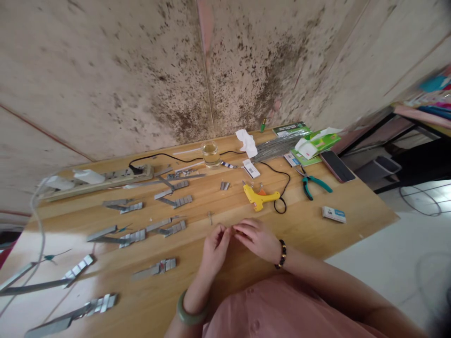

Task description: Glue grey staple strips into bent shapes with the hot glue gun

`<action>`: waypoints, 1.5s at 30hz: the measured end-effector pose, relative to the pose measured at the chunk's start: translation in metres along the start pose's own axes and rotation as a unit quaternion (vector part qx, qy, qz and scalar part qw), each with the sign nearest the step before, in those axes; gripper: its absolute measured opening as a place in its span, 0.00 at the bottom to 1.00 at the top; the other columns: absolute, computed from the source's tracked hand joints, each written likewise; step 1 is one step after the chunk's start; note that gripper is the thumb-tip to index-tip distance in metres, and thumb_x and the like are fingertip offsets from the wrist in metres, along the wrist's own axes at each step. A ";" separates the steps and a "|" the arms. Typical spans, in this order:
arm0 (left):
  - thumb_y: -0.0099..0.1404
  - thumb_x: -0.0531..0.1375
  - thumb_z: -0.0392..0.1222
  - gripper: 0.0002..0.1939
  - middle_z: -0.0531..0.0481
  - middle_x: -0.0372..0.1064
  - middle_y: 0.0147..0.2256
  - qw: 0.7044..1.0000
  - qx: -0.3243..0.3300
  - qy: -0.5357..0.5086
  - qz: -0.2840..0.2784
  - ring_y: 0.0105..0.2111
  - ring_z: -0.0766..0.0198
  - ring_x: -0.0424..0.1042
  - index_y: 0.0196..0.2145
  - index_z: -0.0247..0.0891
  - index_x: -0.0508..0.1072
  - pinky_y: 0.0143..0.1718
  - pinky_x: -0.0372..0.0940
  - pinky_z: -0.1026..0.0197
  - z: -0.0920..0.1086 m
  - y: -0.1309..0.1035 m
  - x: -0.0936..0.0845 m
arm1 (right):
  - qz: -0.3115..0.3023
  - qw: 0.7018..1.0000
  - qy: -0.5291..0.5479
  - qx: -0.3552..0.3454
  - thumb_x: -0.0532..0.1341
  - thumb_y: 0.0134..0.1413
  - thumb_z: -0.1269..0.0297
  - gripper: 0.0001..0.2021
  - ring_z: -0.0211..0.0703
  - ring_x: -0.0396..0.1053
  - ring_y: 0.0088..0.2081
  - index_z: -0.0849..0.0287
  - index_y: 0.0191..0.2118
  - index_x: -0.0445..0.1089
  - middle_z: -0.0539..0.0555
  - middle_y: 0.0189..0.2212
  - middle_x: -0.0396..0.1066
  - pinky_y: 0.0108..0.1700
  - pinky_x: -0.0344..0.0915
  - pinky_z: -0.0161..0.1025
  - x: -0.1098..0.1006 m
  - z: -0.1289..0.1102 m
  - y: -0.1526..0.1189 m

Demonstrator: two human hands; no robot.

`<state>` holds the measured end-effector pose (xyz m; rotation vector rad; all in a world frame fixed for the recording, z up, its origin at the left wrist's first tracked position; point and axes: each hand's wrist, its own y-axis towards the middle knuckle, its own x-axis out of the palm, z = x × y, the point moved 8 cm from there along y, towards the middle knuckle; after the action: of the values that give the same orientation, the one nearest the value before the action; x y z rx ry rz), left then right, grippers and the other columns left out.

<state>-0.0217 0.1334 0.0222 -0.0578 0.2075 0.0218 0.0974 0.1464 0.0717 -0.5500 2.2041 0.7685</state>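
Note:
My left hand (pixel 214 249), with a green bangle on its wrist, is closed, thumb against the fingers. My right hand (pixel 257 239), wearing a dark beaded bracelet, is pinched and meets it fingertip to fingertip over the table's front. Whatever lies between the fingertips is too small to make out. Just beyond my left hand is a small thin cross-shaped piece (pixel 210 217). Two short grey strips (pixel 224 186) lie farther back. To their right rests a yellow glue gun (pixel 260 197). Grey folded strip assemblies (pixel 133 237) are spread across the left of the wooden table.
Along the back are a power strip (pixel 116 177), a glass of liquid (pixel 210 155), white tissue (pixel 246 142) and clear plastic-wrapped strips (pixel 275 146). Teal pliers (pixel 313 183), a phone (pixel 337 166) and a small box (pixel 333 214) lie at right. The glue gun's black cord loops nearby.

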 end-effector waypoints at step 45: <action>0.67 0.47 0.47 0.16 0.54 0.56 0.22 0.990 0.062 0.108 -0.069 0.24 0.68 0.57 0.25 0.38 0.61 0.27 0.54 0.66 0.015 -0.005 0.007 | -0.075 0.977 0.179 0.087 0.52 0.62 0.65 0.10 0.38 0.68 0.37 0.59 0.39 0.70 0.53 0.33 0.71 0.41 0.64 0.36 0.004 0.005 -0.002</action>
<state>-0.0120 0.1299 0.0355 0.0493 0.4197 -0.1348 0.0983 0.1480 0.0648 -0.8060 2.4906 0.4151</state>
